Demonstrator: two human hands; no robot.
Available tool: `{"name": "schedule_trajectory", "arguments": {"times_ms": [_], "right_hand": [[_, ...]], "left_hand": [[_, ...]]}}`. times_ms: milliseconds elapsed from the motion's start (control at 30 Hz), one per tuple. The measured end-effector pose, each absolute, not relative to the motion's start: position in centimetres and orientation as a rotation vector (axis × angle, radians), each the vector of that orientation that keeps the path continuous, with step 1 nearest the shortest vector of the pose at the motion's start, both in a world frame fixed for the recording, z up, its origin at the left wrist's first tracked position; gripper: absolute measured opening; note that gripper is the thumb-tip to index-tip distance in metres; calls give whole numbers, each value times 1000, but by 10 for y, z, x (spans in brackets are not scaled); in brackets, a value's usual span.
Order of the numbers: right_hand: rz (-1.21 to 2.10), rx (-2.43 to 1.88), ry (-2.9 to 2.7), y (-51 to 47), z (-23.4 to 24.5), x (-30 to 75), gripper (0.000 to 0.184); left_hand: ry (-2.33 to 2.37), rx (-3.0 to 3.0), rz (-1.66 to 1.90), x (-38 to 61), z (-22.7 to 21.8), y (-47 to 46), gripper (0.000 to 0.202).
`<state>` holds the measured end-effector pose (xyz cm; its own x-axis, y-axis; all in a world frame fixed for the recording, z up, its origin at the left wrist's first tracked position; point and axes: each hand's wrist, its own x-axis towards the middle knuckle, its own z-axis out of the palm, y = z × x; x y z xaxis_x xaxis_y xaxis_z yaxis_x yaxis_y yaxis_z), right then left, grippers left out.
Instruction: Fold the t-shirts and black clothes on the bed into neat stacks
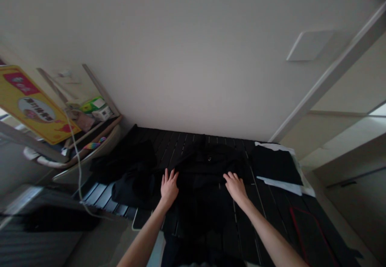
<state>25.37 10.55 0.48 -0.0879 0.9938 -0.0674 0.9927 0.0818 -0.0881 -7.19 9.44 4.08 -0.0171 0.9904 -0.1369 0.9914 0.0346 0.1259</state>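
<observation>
A black garment [208, 198] with a small white mark on it lies spread on the dark slatted table [265, 214] in front of me. My left hand [169, 187] rests on its left side, the fingers stretched forward and slightly apart. On the right side of the same cloth lies my right hand [236, 186], palm down with its fingers spread. Both hands touch the fabric. Black on black, the garment's outline is hard to make out.
Dark clothes [132, 178] lie heaped at the table's left. Folded black and white clothes [276, 164] sit at the right, near a red-edged dark item [313, 235]. A white cable [79, 166] hangs beside a cart [99, 138] with a yellow sign [39, 106]. Behind stands a wall [193, 58].
</observation>
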Motion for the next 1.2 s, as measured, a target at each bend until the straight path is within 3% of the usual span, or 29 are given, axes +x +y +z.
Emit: {"name": "schedule_trajectory", "arguments": {"times_ms": [133, 300, 367, 467, 567, 667, 900, 1067, 1200], "right_hand": [[206, -2139, -2319, 96, 16, 282, 36], [195, -2280, -2247, 87, 29, 302, 39], [187, -2312, -2219, 92, 33, 298, 39], [189, -2277, -2200, 112, 38, 281, 38], [225, -2186, -2211, 134, 36, 256, 48], [294, -2141, -2233, 142, 19, 232, 55], [271, -2122, -2221, 138, -33, 214, 71], [310, -2212, -2156, 176, -32, 215, 74], [289, -2230, -2117, 211, -19, 207, 73]], "left_hand": [[2270, 1976, -75, -93, 55, 91, 67], [2164, 1891, -289, -72, 81, 89, 29], [2130, 1881, -307, -54, 92, 91, 25], [1982, 2037, -76, -21, 102, 100, 32], [1561, 2254, 189, 11, 94, 112, 46], [1391, 2324, 121, 30, 65, 123, 52], [2021, 2146, 173, 1, 17, 154, 61], [2531, 1837, 188, -52, 19, 194, 64], [2655, 1654, 119, -87, 21, 216, 64]]}}
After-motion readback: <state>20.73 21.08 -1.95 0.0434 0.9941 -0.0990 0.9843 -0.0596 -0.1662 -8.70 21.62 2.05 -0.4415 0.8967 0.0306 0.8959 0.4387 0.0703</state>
